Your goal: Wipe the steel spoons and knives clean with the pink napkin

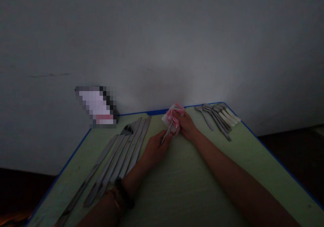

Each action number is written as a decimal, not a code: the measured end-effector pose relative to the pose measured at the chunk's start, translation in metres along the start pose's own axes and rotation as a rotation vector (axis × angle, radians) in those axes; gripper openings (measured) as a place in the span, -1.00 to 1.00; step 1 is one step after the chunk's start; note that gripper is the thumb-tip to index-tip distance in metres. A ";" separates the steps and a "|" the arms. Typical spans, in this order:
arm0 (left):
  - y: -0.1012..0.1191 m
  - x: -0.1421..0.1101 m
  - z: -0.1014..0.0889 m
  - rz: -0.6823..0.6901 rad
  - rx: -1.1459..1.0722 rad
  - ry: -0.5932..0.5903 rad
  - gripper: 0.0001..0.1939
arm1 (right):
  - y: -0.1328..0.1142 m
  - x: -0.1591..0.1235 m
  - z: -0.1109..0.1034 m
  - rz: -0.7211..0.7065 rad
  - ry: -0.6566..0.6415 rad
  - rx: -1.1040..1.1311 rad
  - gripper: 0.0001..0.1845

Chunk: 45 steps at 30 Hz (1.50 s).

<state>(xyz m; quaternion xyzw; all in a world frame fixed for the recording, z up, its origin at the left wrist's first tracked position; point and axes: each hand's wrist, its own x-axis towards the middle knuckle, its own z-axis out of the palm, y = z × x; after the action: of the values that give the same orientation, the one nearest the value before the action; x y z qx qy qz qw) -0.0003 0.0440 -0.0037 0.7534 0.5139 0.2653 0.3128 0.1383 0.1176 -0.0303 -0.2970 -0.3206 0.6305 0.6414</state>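
Note:
My left hand [155, 148] is closed around the slim handle of a piece of metal cutlery [167, 132], which slants up and away over the table. A pink and white cloth [180, 109] is bunched around its far end, so I cannot tell what kind of cutlery it is. My right hand [186, 125] grips the cloth, pressing it around the metal. Off to the right lie several metal spoons [215, 114], some with white handles [229, 117]. Left of my hands, long-handled metal kitchen utensils [121, 156] rest side by side.
The light green table [192, 190] has a blue edge and stands against a grey wall [162, 45]. At its far left corner a pixelated upright object [95, 105] leans by the wall. The room is dim.

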 end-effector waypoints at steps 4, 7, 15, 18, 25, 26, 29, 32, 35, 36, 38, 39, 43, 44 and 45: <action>0.001 0.000 0.000 0.001 0.012 0.004 -0.59 | 0.002 0.002 -0.001 0.001 -0.004 0.003 -0.43; 0.001 -0.001 0.000 -0.001 0.011 0.010 -0.59 | 0.003 0.003 -0.003 0.005 0.003 0.017 -0.42; -0.002 0.000 0.001 0.015 0.010 0.022 -0.60 | 0.002 0.002 -0.002 0.020 -0.024 0.048 -0.38; -0.002 0.000 0.001 0.022 0.001 0.022 -0.60 | 0.002 0.002 -0.002 0.021 -0.020 0.056 -0.39; -0.001 0.000 0.001 -0.009 0.041 0.012 -0.59 | 0.003 0.003 -0.002 0.023 -0.001 0.043 -0.43; -0.001 0.000 0.001 -0.011 0.043 0.009 -0.59 | 0.003 0.003 -0.002 0.022 0.004 0.043 -0.43; 0.000 0.000 0.001 0.001 0.038 0.010 -0.60 | 0.004 0.004 -0.002 0.017 0.007 0.042 -0.44; 0.001 -0.001 0.001 0.015 0.024 0.016 -0.61 | 0.004 0.004 -0.002 0.007 -0.001 0.038 -0.44; 0.001 -0.001 0.001 0.019 0.020 0.016 -0.61 | 0.003 0.003 -0.002 0.003 -0.006 0.037 -0.44; 0.000 -0.001 0.001 0.018 0.022 0.016 -0.61 | 0.003 0.002 -0.002 0.006 -0.006 0.035 -0.45; -0.001 0.000 0.001 0.020 0.025 0.017 -0.62 | 0.002 0.002 -0.001 0.012 -0.003 0.033 -0.45; -0.001 0.000 0.001 0.021 0.025 0.018 -0.62 | 0.001 0.002 -0.001 0.012 -0.003 0.032 -0.45; -0.002 0.000 0.002 0.036 0.015 0.025 -0.63 | 0.001 0.002 0.000 0.012 -0.004 0.038 -0.45; -0.002 0.000 0.002 0.035 0.015 0.025 -0.63 | 0.002 0.002 -0.001 0.013 -0.003 0.040 -0.45; -0.002 0.000 0.002 0.031 0.016 0.025 -0.63 | 0.002 0.002 -0.001 0.012 0.000 0.041 -0.45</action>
<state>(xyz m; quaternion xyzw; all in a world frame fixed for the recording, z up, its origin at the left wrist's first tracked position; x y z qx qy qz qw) 0.0001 0.0439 -0.0065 0.7604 0.5081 0.2754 0.2962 0.1377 0.1196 -0.0322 -0.2856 -0.3056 0.6408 0.6438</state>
